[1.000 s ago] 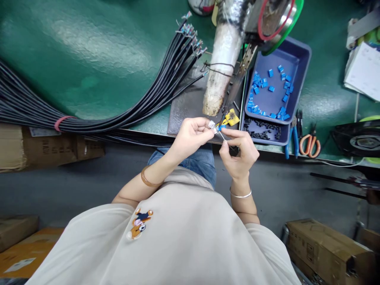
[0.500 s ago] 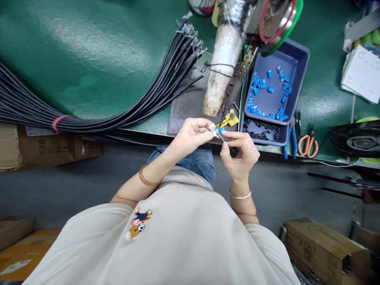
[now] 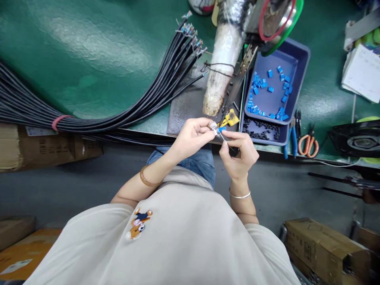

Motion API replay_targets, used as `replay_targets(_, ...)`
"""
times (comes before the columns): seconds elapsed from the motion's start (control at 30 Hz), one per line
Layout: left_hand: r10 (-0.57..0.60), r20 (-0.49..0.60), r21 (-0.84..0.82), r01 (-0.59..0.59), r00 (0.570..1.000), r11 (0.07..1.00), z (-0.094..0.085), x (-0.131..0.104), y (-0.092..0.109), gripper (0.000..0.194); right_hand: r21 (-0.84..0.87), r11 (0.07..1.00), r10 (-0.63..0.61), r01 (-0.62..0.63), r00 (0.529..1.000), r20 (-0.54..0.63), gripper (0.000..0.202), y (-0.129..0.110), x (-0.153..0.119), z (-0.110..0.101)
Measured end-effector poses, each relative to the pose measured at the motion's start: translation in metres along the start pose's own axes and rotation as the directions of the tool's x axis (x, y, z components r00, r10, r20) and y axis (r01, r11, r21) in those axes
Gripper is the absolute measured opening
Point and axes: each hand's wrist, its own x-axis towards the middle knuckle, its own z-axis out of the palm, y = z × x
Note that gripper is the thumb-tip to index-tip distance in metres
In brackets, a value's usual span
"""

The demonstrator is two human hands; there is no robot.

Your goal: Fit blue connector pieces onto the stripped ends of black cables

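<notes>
My left hand (image 3: 194,136) is closed in a pinch over the bench's front edge. White material covers its fingertips; whether this is tape or a held piece I cannot tell. A small blue connector (image 3: 221,129) projects from that pinch, with fine light wire ends or pins beside it. From the right, my right hand (image 3: 240,152) meets it, index fingertip at the connector's edge. Between its thumb and index finger is a thin, light, straight piece (image 3: 221,136), a wire or a fine pick, slanting up to the connector. The fingers partly hide both parts.
Above my hands hangs a white-wrapped nozzle (image 3: 218,79). Black cables (image 3: 133,114) with stripped ends lie left. At right are a bin (image 3: 303,59) of blue connectors, a lower bin of black pieces (image 3: 261,130), blue-handled pliers (image 3: 293,140), orange-handled cutters (image 3: 308,144) and a fan (image 3: 356,138).
My right hand has shifted very slightly left. The blue connector has turned or moved a touch at the fingertips; all else stays put.
</notes>
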Motion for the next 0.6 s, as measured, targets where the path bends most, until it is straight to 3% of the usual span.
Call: replay_targets(0.6, 0.044, -0.056, 0.032, -0.042, 0.997, 0.999, 0.004, 0.003, 0.010, 0.014, 0.014, 0.999, 0.031, -0.031, 1.000, -0.006, 0.016, -0.004, 0.011, -0.001)
